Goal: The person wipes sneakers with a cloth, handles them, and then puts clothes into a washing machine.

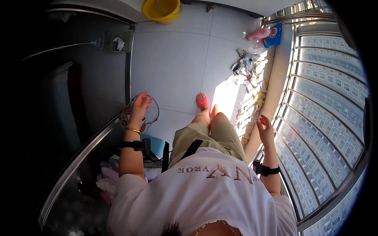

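Note:
My left hand (pixel 141 106) is raised at the left with its fingers loosely apart and nothing in it. Behind it shows part of a thin, dark wire hoop (pixel 158 109), along with a brown item (pixel 125 115) bearing a round mark; whether the hand touches either, I cannot tell. My right hand (pixel 265 129) hangs in the air at the right, fingers bent and apart, also holding nothing. It is nearest to the window's metal bars (pixel 298 116) and the sill. Below, my feet in red slippers (pixel 202 101) stand on pale floor tiles (pixel 168 65).
Several crumpled clothes (pixel 246 63) lie along the sunlit wall. Beyond them are a pink bottle (pixel 258 34) and a blue packet (pixel 273 36). A yellow bucket (pixel 162 11) stands far off. Fabrics (pixel 107 180) are heaped at the lower left, beside a metal door track (pixel 79 159).

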